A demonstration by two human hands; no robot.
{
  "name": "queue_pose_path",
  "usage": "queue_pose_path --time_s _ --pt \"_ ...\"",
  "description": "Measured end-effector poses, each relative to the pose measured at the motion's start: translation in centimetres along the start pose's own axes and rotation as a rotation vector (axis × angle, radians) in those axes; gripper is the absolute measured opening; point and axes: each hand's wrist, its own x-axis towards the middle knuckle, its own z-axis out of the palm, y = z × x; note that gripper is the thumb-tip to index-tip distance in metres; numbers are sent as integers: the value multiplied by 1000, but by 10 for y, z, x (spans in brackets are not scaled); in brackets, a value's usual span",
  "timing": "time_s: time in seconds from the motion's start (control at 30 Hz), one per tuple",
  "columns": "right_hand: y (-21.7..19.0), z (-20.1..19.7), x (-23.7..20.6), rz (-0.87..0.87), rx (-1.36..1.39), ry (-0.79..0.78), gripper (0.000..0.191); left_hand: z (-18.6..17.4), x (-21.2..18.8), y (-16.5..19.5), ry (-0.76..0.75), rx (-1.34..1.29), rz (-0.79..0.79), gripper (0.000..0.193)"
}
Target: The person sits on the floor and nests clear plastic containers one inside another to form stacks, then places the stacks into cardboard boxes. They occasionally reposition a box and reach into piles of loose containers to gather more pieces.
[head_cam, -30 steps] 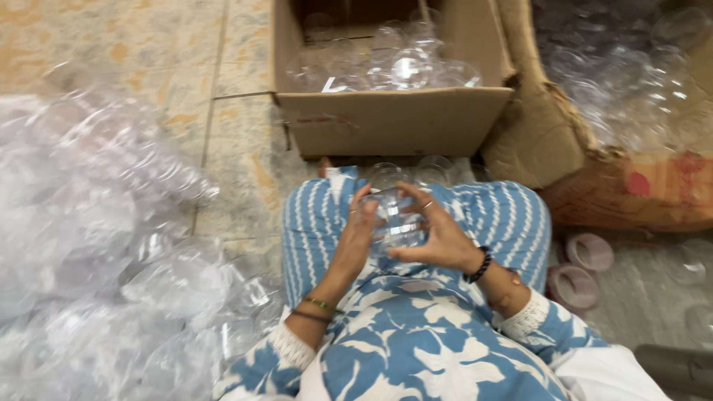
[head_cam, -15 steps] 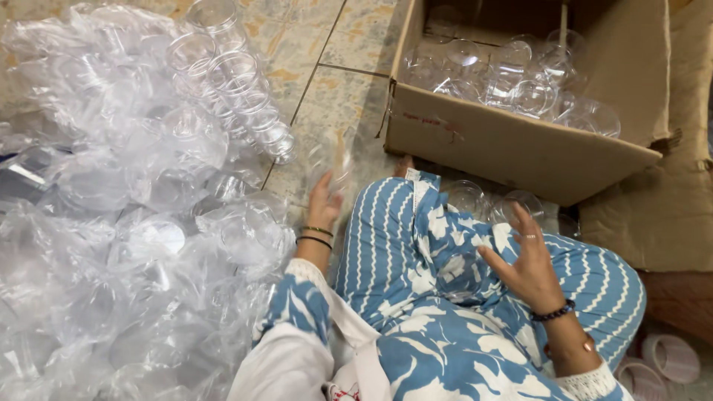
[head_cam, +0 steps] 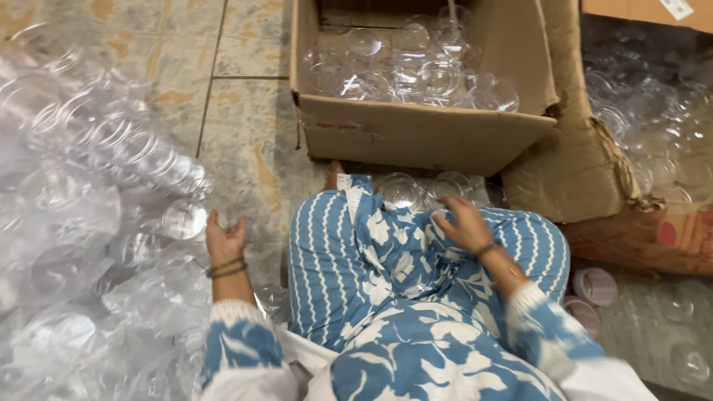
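Tiled floor (head_cam: 245, 111), left hand (head_cam: 225, 239) beside clear lid (head_cam: 184, 219), right hand (head_cam: 466, 224) on lap

A clear plastic lid (head_cam: 184, 219), round and see-through with a raised ring, lies at the edge of a heap of bagged clear lids, just beside the fingertips of the left hand (head_cam: 225, 239); whether they touch is hard to tell. Two more clear domed lids (head_cam: 423, 189) sit side by side in the lap, just above the right hand (head_cam: 466, 225).
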Motion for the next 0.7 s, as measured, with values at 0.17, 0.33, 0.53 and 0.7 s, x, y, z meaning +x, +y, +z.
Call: queue_pose_path --time_s 0.17,0.33,0.53,0.7 --pt "1 69 99 -191 -143 25 68 -13 -60 -69 -288 307 70 35" --pt "-9 103 128 217 -267 -333 93 -3 -132 -113 -475 723 350 35" --pt "14 93 99 -77 -87 118 31 32 -140 -149 -639 1066 508 38" --pt "17 16 31 -91 399 250 23 95 -114 -247 -980 1387 830 29"
